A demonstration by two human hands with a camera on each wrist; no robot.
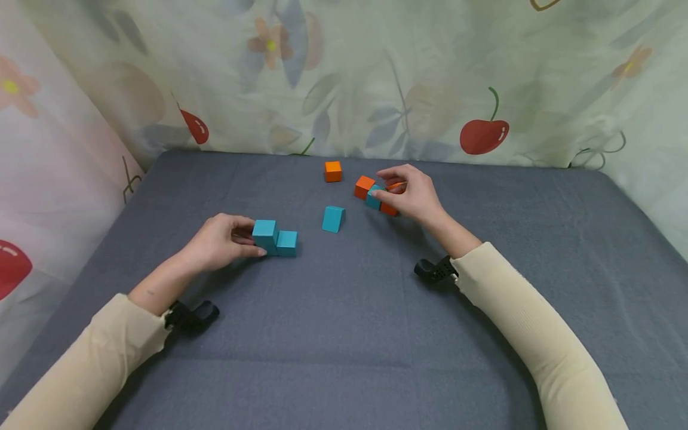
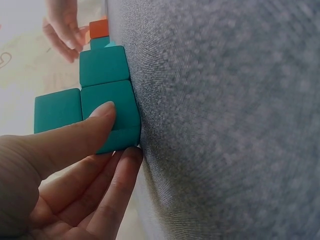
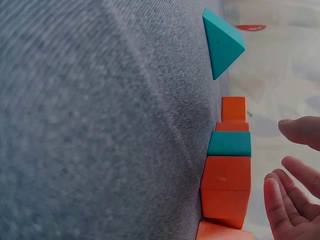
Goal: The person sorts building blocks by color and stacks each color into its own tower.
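My left hand (image 1: 223,242) pinches the stepped blue blocks (image 1: 265,233) on the gray cloth (image 1: 344,316) while my right hand (image 1: 412,192), holding nothing, hovers above an orange-and-blue row (image 1: 374,199) that a low sweep could scatter.

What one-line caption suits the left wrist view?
The left hand grips an L-shaped trio of teal blocks on gray cloth, with the right hand and an orange block beyond.

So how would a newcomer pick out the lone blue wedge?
On the grey cloth, look between the left hand and the right hand. The blue wedge sits there, touching no other block. Unlike the square-faced blue blocks at the left hand, it has a triangular side.
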